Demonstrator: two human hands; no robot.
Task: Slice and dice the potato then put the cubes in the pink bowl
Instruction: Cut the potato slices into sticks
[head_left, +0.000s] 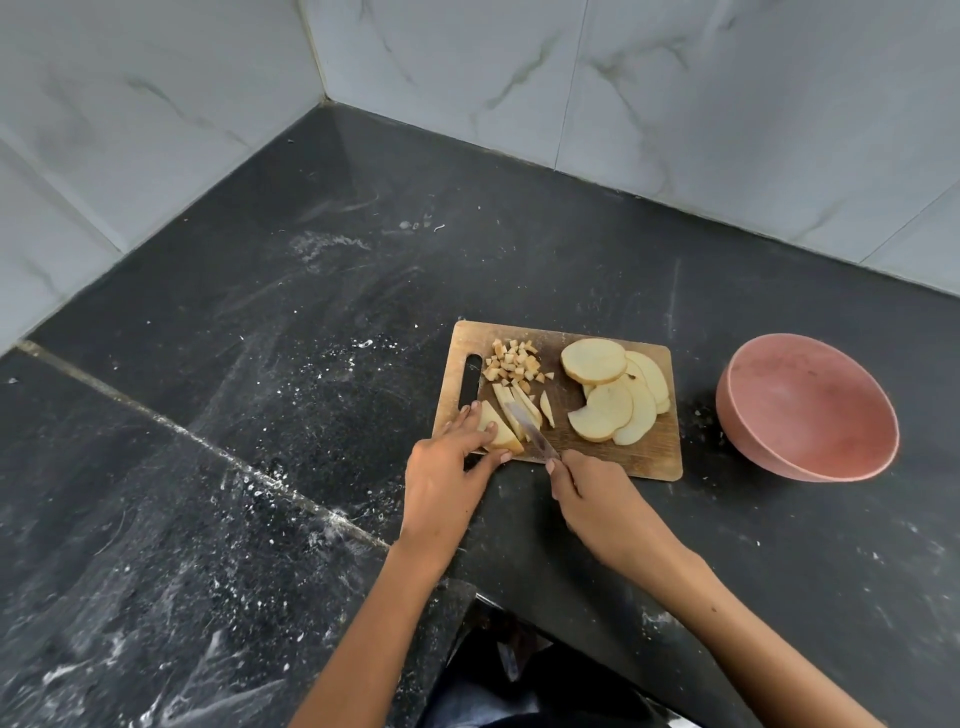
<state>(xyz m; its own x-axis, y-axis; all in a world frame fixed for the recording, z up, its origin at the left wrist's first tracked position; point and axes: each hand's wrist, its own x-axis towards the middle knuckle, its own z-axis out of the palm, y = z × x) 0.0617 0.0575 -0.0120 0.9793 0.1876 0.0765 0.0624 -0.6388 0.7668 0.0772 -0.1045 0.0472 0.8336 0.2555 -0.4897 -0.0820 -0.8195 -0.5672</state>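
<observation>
The worktop (311, 322) lies bare and open from the cutting board (644, 457) out to the tiled back corner and along the whole left side. Off the board's right edge stands the pink bowl (810, 410), near but apart, with a bare gap between them. Slices (608, 395), strips (519, 405) and cubes (514, 361) crowd the board itself.

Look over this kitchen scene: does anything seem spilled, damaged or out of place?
White powdery smears and specks streak the black stone counter left of the wooden chopping board. The empty pink bowl sits tilted.
</observation>
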